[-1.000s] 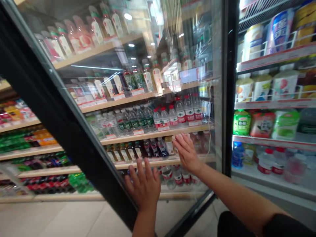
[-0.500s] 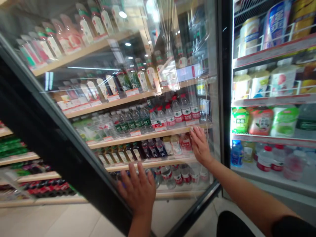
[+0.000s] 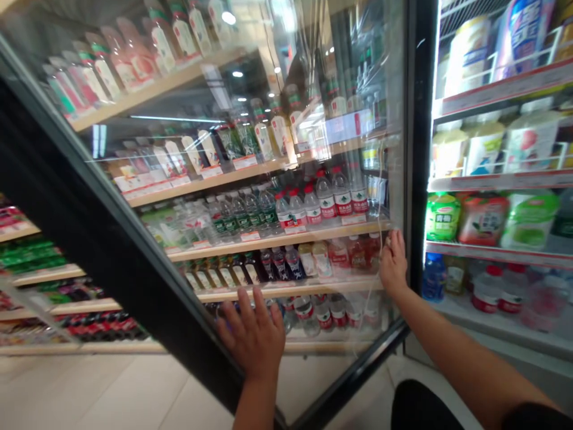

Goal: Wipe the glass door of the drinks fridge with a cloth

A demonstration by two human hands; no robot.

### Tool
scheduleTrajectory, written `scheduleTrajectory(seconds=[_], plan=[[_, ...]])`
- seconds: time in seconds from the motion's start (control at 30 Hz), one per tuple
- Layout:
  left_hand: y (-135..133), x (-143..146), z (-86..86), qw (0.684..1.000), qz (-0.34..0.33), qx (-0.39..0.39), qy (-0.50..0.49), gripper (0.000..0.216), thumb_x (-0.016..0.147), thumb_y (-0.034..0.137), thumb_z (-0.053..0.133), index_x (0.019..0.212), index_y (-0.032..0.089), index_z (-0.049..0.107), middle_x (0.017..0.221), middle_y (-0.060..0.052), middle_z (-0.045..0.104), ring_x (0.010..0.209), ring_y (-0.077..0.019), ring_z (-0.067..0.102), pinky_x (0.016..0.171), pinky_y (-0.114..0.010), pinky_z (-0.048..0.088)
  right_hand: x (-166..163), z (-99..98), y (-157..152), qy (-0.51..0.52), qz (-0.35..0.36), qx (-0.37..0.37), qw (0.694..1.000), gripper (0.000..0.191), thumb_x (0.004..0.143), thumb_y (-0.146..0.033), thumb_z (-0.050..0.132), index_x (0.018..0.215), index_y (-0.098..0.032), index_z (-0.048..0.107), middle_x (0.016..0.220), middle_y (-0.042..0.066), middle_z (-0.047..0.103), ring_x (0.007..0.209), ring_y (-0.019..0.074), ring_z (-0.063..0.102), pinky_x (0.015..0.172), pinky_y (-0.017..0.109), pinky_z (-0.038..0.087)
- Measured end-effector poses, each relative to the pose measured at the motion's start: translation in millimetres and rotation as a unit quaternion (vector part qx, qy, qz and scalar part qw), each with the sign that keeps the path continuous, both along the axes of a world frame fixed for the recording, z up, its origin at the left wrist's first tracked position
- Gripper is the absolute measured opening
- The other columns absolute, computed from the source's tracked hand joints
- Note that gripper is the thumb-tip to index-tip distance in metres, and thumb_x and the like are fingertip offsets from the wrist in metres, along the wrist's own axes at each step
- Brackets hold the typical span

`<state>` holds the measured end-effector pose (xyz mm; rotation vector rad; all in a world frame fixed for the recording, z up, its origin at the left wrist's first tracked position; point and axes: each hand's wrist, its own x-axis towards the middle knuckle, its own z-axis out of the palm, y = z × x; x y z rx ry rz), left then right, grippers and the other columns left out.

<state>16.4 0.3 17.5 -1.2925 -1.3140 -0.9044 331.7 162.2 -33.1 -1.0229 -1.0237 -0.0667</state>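
Observation:
A glass cooler door [image 3: 268, 89] with a black frame [image 3: 89, 227] swings open in front of me. My left hand [image 3: 253, 334] lies flat on the lower glass, fingers spread, next to the black frame. My right hand [image 3: 394, 266] presses on the glass near the door's hinge side, by the black upright [image 3: 418, 149], fingers together and pointing up. Neither hand holds anything. Through the glass I see store shelves with rows of water bottles [image 3: 313, 200] and other drinks.
The open cooler [image 3: 496, 179] at the right has lit wire shelves with bottles, cartons and cans. Wooden store shelves [image 3: 40, 275] with green and red drinks run along the left. A pale tiled floor [image 3: 111, 388] lies below.
My right hand has slid to the right across the glass toward the hinge upright. My left hand has stayed low on the glass.

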Motion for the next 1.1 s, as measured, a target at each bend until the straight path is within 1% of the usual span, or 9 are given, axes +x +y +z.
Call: scheduleTrajectory(seconds=[0.1,0.17,0.37,0.43,0.53,0.6,0.8,1.0,1.1], plan=[[0,2,0.6,1.0,0.018,0.008,0.01,0.079,0.087,0.03,0.065,0.154,0.019,0.024,0.153,-0.019,0.039,0.151,-0.0327,0.014,0.118,-0.057,0.021,6,36.4,6,-0.018,0.003,0.015,1.0,0.053,0.096,-0.027,0.041,0.149,-0.022,0.042,0.158,0.011,0.036,0.147,0.0259,0.033,0.121,0.058,0.024],[0,3,-0.2,1.0,0.022,0.008,0.009,0.078,0.088,0.03,0.064,0.154,0.018,0.025,0.153,-0.018,0.04,0.151,-0.032,0.014,0.118,-0.056,0.021,-7,43.6,-3,-0.059,0.016,0.027,0.998,0.053,0.097,-0.027,0.04,0.15,-0.026,0.039,0.16,0.008,0.033,0.148,0.0249,0.03,0.122,0.058,0.022],[0,3,-2.4,1.0,-0.007,-0.005,-0.021,0.074,0.089,0.03,0.063,0.154,0.023,0.027,0.153,-0.015,0.041,0.15,-0.0326,0.016,0.119,-0.055,0.019,-72,3.4,-58,-0.205,0.057,0.049,0.976,0.061,0.099,-0.017,0.036,0.156,-0.031,0.021,0.164,0.006,0.022,0.152,0.0258,0.019,0.12,0.066,0.017],[-1,4,-1.4,1.0,-0.001,0.0,-0.012,0.074,0.089,0.029,0.063,0.153,0.02,0.028,0.152,-0.015,0.042,0.15,-0.0316,0.015,0.12,-0.054,0.017,-84,21.2,-66,-0.218,0.058,0.065,0.972,0.061,0.099,-0.016,0.036,0.156,-0.031,0.02,0.164,0.006,0.023,0.152,0.0266,0.018,0.12,0.067,0.017],[-1,6,0.6,1.0,0.014,0.011,0.001,0.074,0.088,0.029,0.064,0.152,0.016,0.029,0.152,-0.017,0.042,0.151,-0.0305,0.013,0.121,-0.051,0.015,-97,72.5,-69,-0.245,0.076,0.12,0.959,0.061,0.098,-0.015,0.038,0.154,-0.036,0.026,0.161,0.001,0.031,0.152,0.0247,0.021,0.122,0.063,0.018],[-1,8,1.5,1.0,0.012,0.011,-0.001,0.074,0.088,0.029,0.064,0.152,0.016,0.03,0.152,-0.017,0.042,0.151,-0.0301,0.013,0.121,-0.05,0.015,-111,94.1,-74,-0.267,0.09,0.153,0.947,0.062,0.098,-0.013,0.038,0.153,-0.038,0.027,0.16,0.0,0.034,0.151,0.0241,0.023,0.123,0.061,0.019],[-3,8,0.7,1.0,0.003,0.008,-0.005,0.07,0.091,0.03,0.06,0.152,0.017,0.03,0.152,-0.016,0.042,0.151,-0.0289,0.013,0.121,-0.051,0.015,-160,74.4,-111,-0.398,0.134,0.169,0.892,0.063,0.095,-0.011,0.042,0.154,-0.028,0.029,0.15,0.004,0.05,0.15,0.0198,0.025,0.124,0.047,0.022],[-3,8,-0.1,1.0,0.012,0.013,0.003,0.067,0.092,0.031,0.058,0.152,0.014,0.031,0.152,-0.017,0.04,0.151,-0.0304,0.013,0.122,-0.05,0.013,-175,125.0,-116,-0.368,0.124,0.19,0.902,0.058,0.096,-0.012,0.041,0.152,-0.027,0.034,0.152,0.004,0.047,0.15,0.0203,0.025,0.123,0.05,0.025],[-3,8,0.3,1.0,0.011,0.016,0.005,0.066,0.093,0.031,0.056,0.152,0.014,0.031,0.152,-0.017,0.041,0.151,-0.0303,0.013,0.122,-0.05,0.013,-175,105.7,-117,-0.39,0.116,0.186,0.895,0.055,0.097,-0.013,0.042,0.15,-0.025,0.039,0.15,0.005,0.05,0.151,0.0202,0.025,0.124,0.047,0.024]])
